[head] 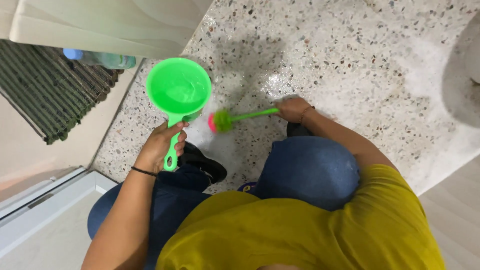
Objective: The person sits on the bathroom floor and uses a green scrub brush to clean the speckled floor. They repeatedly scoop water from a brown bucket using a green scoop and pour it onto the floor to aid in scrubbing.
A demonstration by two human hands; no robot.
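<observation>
- The left hand [161, 145] is wrapped around the handle of a green dipper [178, 90], thumb over the top. The bowl sits at 10 o'clock from the person's knees, held roughly level above the floor [350, 55].
- The bowl seems to hold water, though how much I cannot tell.
- The right hand [291, 108] is closed around the far end of a green-handled brush [235, 118]. Its pink and green head points to 9 o'clock and rests on or just above the floor, just below the dipper's bowl.
- The person crouches, knees in blue jeans and a yellow top filling the lower view; a black shoe [205, 162] stands at 6 o'clock from the brush head.
- Done so far, judging by the look of things: the speckled floor around the brush is wet and shiny, with pale foam or suds at 6 o'clock of the head and a broad whitish patch stretching toward 3 o'clock. That suggests scrubbing is well under way there.
- Left, as I judge it: the foam is not yet rinsed off, and the floor toward 12 and 1 o'clock looks drier and untouched.
- At 10 o'clock, beyond the floor's edge, a striped mat [50, 90] lies with a bottle [100, 59] on its far edge, both well apart from the hands.
</observation>
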